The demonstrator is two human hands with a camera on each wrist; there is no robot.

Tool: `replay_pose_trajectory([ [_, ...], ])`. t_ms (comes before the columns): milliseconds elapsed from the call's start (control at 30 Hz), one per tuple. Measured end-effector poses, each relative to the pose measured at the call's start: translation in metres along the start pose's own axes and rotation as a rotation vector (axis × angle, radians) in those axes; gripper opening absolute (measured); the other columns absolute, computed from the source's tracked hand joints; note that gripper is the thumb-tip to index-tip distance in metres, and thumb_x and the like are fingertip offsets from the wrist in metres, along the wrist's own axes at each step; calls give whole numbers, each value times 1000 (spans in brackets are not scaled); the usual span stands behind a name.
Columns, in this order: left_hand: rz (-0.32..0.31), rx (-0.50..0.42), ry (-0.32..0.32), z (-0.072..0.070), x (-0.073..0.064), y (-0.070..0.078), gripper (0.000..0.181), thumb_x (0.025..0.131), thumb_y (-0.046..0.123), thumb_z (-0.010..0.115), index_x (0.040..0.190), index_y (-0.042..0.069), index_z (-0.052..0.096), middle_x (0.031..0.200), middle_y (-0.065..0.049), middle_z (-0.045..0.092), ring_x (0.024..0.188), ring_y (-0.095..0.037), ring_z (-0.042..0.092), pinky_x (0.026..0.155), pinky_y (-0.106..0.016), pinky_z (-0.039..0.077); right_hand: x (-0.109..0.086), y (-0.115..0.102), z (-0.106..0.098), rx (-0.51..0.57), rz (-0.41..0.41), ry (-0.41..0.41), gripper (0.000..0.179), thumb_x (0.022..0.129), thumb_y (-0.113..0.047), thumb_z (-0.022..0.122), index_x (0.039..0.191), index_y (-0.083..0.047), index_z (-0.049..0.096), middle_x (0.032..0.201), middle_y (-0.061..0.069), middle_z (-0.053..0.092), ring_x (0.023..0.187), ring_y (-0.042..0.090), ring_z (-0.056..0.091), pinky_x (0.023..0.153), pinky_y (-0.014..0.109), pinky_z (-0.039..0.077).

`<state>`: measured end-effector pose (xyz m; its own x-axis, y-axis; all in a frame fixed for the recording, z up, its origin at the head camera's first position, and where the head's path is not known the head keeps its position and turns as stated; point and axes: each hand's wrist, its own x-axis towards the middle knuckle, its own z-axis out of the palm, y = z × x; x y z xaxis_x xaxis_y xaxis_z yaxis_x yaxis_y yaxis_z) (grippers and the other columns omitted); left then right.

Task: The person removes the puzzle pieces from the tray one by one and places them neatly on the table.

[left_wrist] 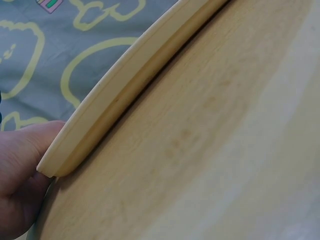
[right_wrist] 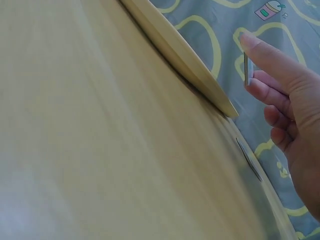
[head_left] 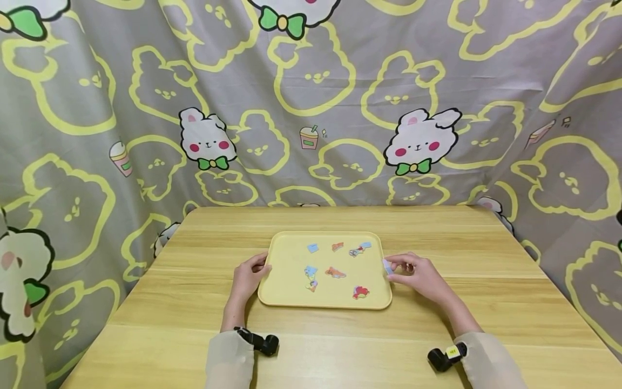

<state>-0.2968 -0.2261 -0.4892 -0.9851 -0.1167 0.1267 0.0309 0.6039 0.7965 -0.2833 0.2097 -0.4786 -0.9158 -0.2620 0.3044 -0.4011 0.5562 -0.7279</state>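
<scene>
A pale yellow tray (head_left: 286, 296) lies on the wooden table with several small flat puzzle pieces spread over it. Among them are a light blue piece (head_left: 312, 248), an orange piece (head_left: 335, 272) and a red piece (head_left: 361, 292). My left hand (head_left: 249, 276) holds the tray's left edge, thumb at the rim; the left wrist view shows this hand (left_wrist: 20, 170) at the tray's corner. Just past the right rim, my right hand (head_left: 419, 274) pinches a thin light blue and lilac puzzle piece (head_left: 388, 267), seen edge-on (right_wrist: 247, 70) between thumb and fingers.
The wooden table (head_left: 340, 351) reaches to a patterned grey curtain (head_left: 340, 129) at the back and sides. In the right wrist view, a thin flat sliver (right_wrist: 248, 159) lies on the tabletop below the right hand. Black wrist cameras sit on both forearms.
</scene>
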Motion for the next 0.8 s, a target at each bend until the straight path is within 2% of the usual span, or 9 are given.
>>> replay_pose_trajectory([
  [800, 7, 7, -1, -1, 0, 0, 42, 89, 14, 72, 130, 7, 64, 114, -17, 72, 104, -29, 69, 89, -34, 58, -14, 17, -25, -18, 70, 44, 40, 81, -28, 80, 118, -16, 71, 93, 2, 66, 76, 4, 49, 64, 18, 44],
])
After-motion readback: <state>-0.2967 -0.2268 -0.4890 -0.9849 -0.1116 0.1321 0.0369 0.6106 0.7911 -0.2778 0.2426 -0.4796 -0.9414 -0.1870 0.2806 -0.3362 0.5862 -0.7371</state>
